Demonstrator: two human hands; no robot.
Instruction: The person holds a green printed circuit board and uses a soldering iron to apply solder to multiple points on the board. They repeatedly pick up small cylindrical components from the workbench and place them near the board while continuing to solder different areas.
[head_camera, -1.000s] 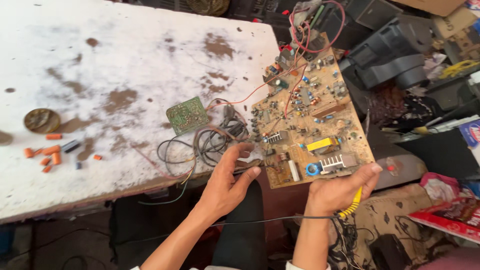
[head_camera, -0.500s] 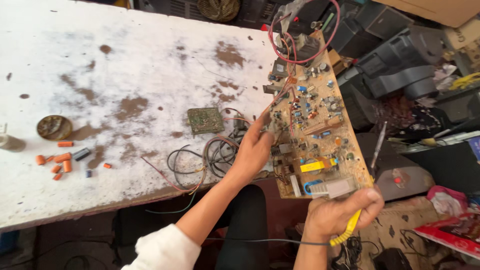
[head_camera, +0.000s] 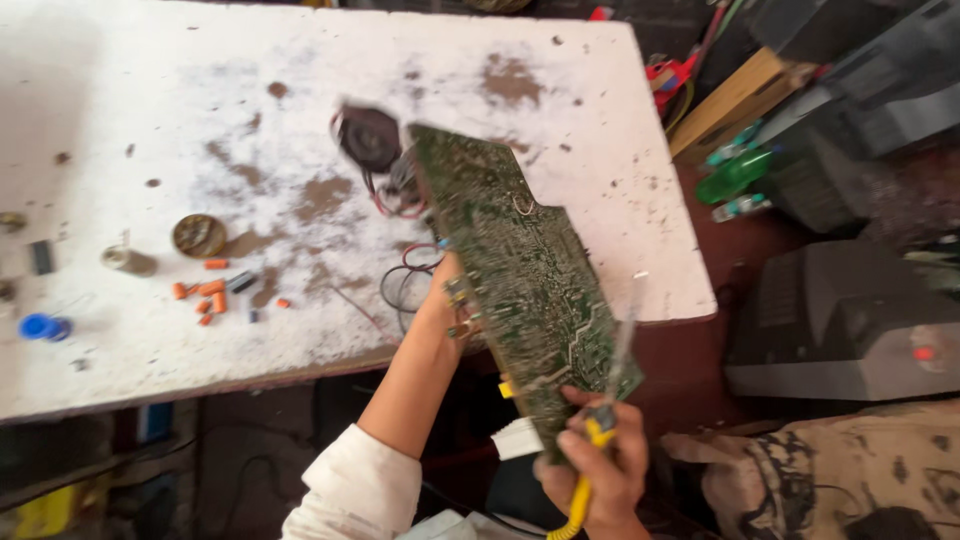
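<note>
Gripping the upturned green circuit board, left hand clamps its edge; right hand clamps its bottom corner.

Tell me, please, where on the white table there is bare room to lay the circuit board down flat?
The table is bare along its far left stretch, and on the right between the circuit board and the table's right edge. It is crowded around the speaker and wires, and near the orange parts and round tin.
</note>
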